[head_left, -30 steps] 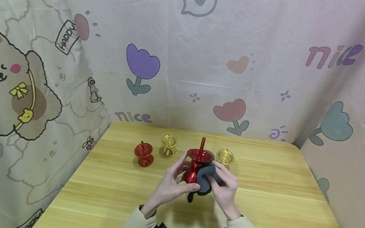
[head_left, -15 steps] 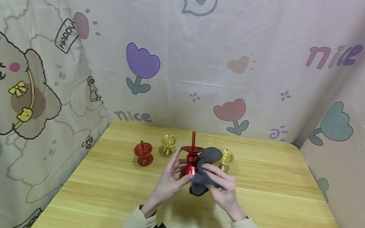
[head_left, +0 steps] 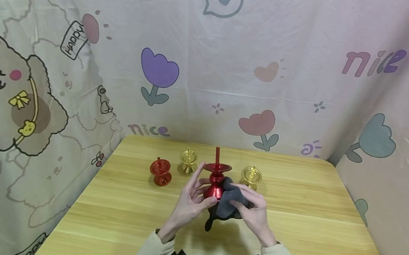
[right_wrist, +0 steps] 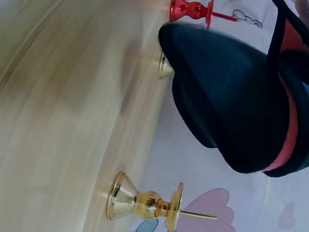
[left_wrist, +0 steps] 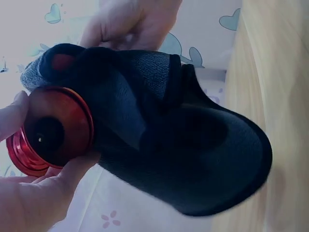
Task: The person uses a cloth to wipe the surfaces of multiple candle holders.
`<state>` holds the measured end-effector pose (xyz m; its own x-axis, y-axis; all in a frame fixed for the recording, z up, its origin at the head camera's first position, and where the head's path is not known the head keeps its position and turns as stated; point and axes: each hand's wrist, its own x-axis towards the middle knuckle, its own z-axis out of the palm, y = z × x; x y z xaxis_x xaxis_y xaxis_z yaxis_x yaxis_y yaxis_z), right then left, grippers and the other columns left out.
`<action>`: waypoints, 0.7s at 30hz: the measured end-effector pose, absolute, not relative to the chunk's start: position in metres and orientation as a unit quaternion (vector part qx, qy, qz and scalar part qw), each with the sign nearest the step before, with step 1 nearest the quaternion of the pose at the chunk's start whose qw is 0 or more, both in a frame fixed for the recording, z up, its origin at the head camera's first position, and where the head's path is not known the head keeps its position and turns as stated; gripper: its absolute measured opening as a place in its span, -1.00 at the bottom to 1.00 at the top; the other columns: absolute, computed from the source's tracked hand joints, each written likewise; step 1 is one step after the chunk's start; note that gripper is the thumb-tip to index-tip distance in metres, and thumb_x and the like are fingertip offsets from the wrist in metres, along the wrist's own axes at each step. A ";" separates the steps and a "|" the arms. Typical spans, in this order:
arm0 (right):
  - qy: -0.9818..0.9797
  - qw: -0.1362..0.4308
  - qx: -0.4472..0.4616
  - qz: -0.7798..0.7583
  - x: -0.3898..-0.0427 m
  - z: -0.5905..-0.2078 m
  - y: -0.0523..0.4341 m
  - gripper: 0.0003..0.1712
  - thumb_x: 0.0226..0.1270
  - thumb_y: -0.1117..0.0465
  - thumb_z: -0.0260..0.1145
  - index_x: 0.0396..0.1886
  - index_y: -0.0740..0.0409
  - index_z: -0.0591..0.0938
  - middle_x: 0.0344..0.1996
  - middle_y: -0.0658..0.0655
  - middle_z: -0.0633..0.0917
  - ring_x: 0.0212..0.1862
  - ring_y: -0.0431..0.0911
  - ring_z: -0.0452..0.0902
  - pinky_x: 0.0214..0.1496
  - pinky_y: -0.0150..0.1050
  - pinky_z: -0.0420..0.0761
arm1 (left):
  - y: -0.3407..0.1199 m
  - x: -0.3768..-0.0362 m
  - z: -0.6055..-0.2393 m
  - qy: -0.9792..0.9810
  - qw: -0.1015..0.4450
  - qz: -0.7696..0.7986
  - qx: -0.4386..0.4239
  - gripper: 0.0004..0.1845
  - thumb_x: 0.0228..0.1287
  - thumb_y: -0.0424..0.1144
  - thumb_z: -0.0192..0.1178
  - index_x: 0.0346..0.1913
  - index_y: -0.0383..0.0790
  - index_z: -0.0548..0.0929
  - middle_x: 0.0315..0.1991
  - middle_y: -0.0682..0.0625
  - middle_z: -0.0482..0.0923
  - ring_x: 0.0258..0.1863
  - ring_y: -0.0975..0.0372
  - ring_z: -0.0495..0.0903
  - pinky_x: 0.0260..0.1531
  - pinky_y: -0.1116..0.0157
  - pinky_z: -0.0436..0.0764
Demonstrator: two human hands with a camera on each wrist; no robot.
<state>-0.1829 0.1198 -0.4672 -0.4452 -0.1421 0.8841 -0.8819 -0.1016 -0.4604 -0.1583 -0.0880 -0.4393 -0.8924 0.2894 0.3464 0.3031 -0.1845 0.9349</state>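
A tall red candle holder (head_left: 216, 175) with a thin red spike is held upright above the wooden table (head_left: 309, 216). My left hand (head_left: 199, 191) pinches its flared base (left_wrist: 53, 128) between thumb and fingers. My right hand (head_left: 245, 200) grips a dark grey cloth (head_left: 228, 204) and presses it against the right side of the base. In the left wrist view the cloth (left_wrist: 183, 145) wraps around the base and hangs down. It fills much of the right wrist view (right_wrist: 227, 96) and hides my right fingers there.
A small red candle holder (head_left: 160, 172) stands at the back left, with a gold one (head_left: 189, 161) beside it. Another gold holder (head_left: 251, 175) stands just behind my right hand. A printed fabric backdrop (head_left: 209, 72) encloses the table.
The tall red holder has gone from tilted to upright. The cloth rose to the dish rim half a second ago and has now slid down to the base.
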 end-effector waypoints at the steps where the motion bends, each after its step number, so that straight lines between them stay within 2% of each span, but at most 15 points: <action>1: -0.600 0.315 0.433 0.595 -0.183 -0.467 0.119 -0.68 0.16 0.45 0.47 -0.05 0.40 0.74 0.08 0.14 0.76 0.14 -0.17 0.69 0.20 -0.43 0.61 | -0.088 -0.159 -0.439 -0.639 0.005 -0.734 -0.228 0.02 0.29 -0.33 0.36 0.64 0.06 -0.06 0.24 -0.45 0.50 0.12 0.13 0.67 0.06 0.28 0.70; 4: -0.608 0.371 0.473 0.518 -0.186 -0.466 0.116 -0.70 0.27 0.35 0.43 -0.05 0.45 0.73 0.02 0.29 0.75 0.13 -0.02 0.68 0.29 -0.33 0.60 | -0.086 -0.160 -0.439 -0.651 0.019 -0.727 -0.215 0.02 0.28 -0.36 0.37 0.63 0.07 -0.04 0.22 -0.42 0.53 0.12 0.08 0.67 0.04 0.31 0.70; 7: -0.607 0.426 0.500 0.448 -0.189 -0.464 0.112 -0.73 0.37 0.33 0.36 -0.06 0.47 0.72 -0.06 0.38 0.73 0.10 0.12 0.66 0.35 -0.24 0.57 | -0.084 -0.161 -0.440 -0.659 0.032 -0.723 -0.204 0.01 0.27 -0.39 0.36 0.63 0.08 -0.02 0.20 -0.40 0.56 0.09 0.13 0.68 0.02 0.34 0.70; 9: -0.607 0.433 0.499 0.442 -0.190 -0.464 0.110 -0.76 0.40 0.35 0.32 -0.07 0.46 0.73 -0.09 0.37 0.73 0.08 0.12 0.66 0.34 -0.23 0.57 | -0.084 -0.161 -0.441 -0.658 0.037 -0.724 -0.204 0.01 0.27 -0.39 0.36 0.63 0.07 -0.03 0.20 -0.42 0.55 0.07 0.20 0.69 0.00 0.34 0.70; 12: -0.606 0.410 0.470 0.494 -0.191 -0.466 0.111 -0.74 0.38 0.33 0.35 -0.08 0.47 0.73 -0.07 0.35 0.75 0.12 -0.01 0.68 0.31 -0.31 0.58 | -0.084 -0.162 -0.441 -0.643 0.033 -0.735 -0.212 0.02 0.28 -0.36 0.36 0.64 0.05 -0.04 0.20 -0.45 0.52 0.07 0.28 0.69 0.02 0.33 0.70; 16: -0.592 0.380 0.438 0.560 -0.190 -0.470 0.112 -0.68 0.31 0.28 0.43 -0.09 0.49 0.72 -0.05 0.33 0.76 0.13 -0.16 0.68 0.24 -0.41 0.59 | -0.087 -0.162 -0.442 -0.609 0.011 -0.758 -0.233 0.01 0.31 -0.34 0.34 0.64 0.00 -0.08 0.23 -0.54 0.45 0.11 0.28 0.67 0.09 0.30 0.68; 18: -0.592 0.393 0.443 0.547 -0.190 -0.469 0.111 -0.69 0.31 0.29 0.42 -0.10 0.49 0.72 -0.05 0.33 0.76 0.11 -0.11 0.69 0.24 -0.40 0.60 | -0.087 -0.162 -0.441 -0.598 0.002 -0.766 -0.238 0.00 0.32 -0.36 0.33 0.64 -0.01 -0.09 0.24 -0.56 0.41 0.14 0.26 0.65 0.12 0.29 0.67; 21: -0.601 0.444 0.459 0.481 -0.190 -0.466 0.109 -0.76 0.36 0.34 0.37 -0.13 0.49 0.73 -0.09 0.36 0.75 0.07 0.02 0.70 0.28 -0.32 0.60 | -0.087 -0.162 -0.439 -0.613 0.005 -0.755 -0.232 -0.01 0.31 -0.37 0.33 0.64 0.00 -0.06 0.25 -0.51 0.44 0.17 0.28 0.63 0.17 0.31 0.64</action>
<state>-0.1898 0.1092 -0.4657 -0.1842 -0.1252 0.9749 -0.9787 0.1153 -0.1701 -0.1616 -0.0874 -0.4393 -0.8921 0.2764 0.3574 0.2928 -0.2487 0.9233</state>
